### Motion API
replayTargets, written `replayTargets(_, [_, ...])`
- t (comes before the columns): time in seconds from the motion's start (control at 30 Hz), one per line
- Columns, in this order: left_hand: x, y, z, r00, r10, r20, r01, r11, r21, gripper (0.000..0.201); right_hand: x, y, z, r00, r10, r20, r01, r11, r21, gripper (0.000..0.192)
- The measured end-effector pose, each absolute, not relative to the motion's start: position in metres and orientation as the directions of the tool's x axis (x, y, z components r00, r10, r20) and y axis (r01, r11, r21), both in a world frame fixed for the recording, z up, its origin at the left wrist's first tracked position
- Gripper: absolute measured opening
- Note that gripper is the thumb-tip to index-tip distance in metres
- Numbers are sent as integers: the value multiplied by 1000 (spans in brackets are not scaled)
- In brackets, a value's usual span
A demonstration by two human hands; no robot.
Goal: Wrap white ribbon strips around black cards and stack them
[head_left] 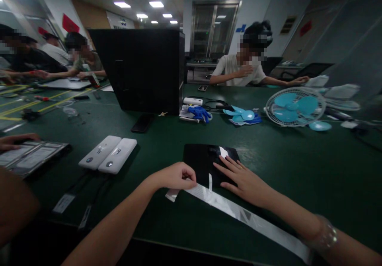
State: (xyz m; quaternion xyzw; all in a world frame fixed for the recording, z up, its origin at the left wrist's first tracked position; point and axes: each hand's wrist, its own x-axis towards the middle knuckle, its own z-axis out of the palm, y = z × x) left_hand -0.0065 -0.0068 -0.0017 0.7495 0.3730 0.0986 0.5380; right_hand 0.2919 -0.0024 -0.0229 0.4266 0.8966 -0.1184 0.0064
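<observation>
Left hand (176, 176) has its fingers pinched on one end of a long shiny strip (238, 212) lying across the green desk (298, 166), while the right hand (243, 178) rests flat, fingers spread, on the black slab (203, 160), probably to keep it from sliding.

There is just one camera, worn on the person's head. It looks forward and down over the wide dark green bench (298, 170). The person's own arms reach in from the bottom edge, very near. Far off, across the bench, other people sit facing this way
</observation>
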Motion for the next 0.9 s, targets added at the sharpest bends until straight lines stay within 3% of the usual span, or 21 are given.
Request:
replayTargets(0.17, [-7, -6, -5, 688, 671, -275, 489, -150, 859, 17, 295, -2, -10, -659, 736, -154, 745, 611, -267, 68])
replayTargets(0.27, [-6, -6, -4, 677, 674, -297, 509, -138, 850, 17, 302, -5, 18, -598, 758, -262, 789, 498, -359, 74])
replayTargets(0.37, [-5, -6, -5, 655, 693, -300, 516, -121, 848, 21, 304, -18, 46, -534, 765, -360, 838, 421, -347, 74])
replayTargets(0.57, [-2, -5, -16, 629, 715, -306, 452, -15, 892, 29, 271, -46, 36, -693, 711, -120, 719, 669, -189, 61])
replayTargets(0.9, [-4, 2, -24, 495, 840, -221, 382, 18, 924, 43, 283, -17, -1, -729, 673, 123, 679, 735, 1, 50])
